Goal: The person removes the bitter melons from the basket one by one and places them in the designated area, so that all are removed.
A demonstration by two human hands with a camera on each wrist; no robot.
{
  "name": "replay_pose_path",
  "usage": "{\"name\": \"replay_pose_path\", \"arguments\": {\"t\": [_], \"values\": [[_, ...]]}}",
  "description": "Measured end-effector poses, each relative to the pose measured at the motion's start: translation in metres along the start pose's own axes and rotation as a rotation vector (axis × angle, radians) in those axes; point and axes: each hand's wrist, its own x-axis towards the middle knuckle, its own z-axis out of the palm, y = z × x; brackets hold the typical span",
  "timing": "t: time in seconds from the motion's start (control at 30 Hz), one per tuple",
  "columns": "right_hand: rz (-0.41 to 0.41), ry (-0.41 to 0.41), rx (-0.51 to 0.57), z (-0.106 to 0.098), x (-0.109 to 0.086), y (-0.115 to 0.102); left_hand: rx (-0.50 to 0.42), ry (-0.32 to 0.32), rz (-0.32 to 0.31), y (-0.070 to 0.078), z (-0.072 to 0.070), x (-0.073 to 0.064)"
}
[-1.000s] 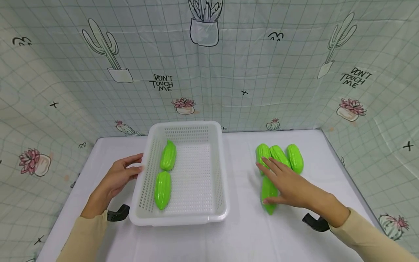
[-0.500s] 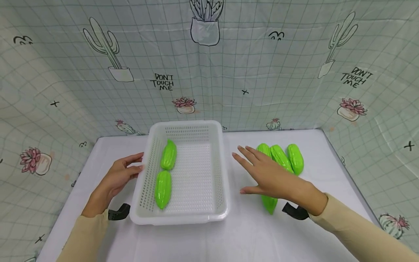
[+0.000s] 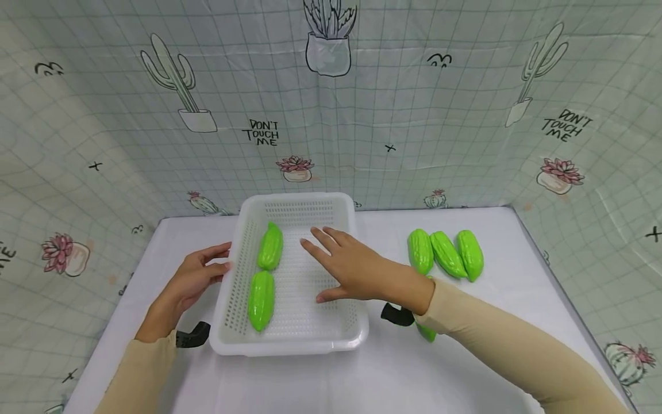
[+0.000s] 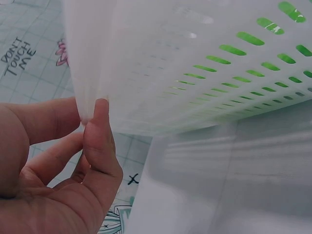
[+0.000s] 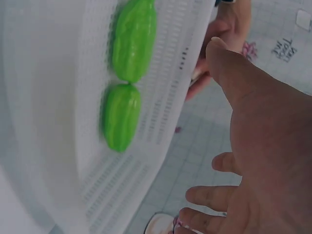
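A white perforated plastic basket point(image 3: 289, 347) stands on the table with two bright green ridged gourds inside, looking like bitter melons. One gourd point(image 3: 270, 247) lies behind the other gourd point(image 3: 261, 300) along the basket's left side. My left hand point(image 3: 188, 282) pinches the basket's left rim between thumb and fingers, as the left wrist view shows at the rim edge point(image 4: 87, 105). Over the right half of the basket, my right hand point(image 3: 357, 267) is spread, palm down, holding nothing. The right wrist view shows its thumb and fingers point(image 5: 209, 195) apart.
On the white table point(image 3: 393, 374) to the right, three more green gourds point(image 3: 447, 254) lie side by side. Another gourd point(image 3: 426, 332) is partly hidden under my right forearm. A patterned cloth point(image 3: 362, 115) with cactus drawings rises behind and at both sides.
My right hand has moved left from above the gourds on the table to above the basket, fingers spread throughout. The left hand has stayed at the rim.
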Motion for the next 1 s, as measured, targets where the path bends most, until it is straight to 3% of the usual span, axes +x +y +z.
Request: {"name": "replay_pose_path", "arguments": {"t": [0.17, 0.5, 1.0], "values": [[0.019, -0.092, 0.000, 0.002, 0.028, -0.011, -0.008, -0.002, 0.004, 0.000, 0.001, 0.000], [0.029, -0.195, -0.061, 0.015, 0.069, -0.033, -0.010, 0.007, -0.004, 0.001, 0.000, 0.001], [0.067, -0.331, -0.067, 0.044, 0.107, -0.062, -0.023, 0.006, -0.012, 0.000, 0.000, 0.002]]}}
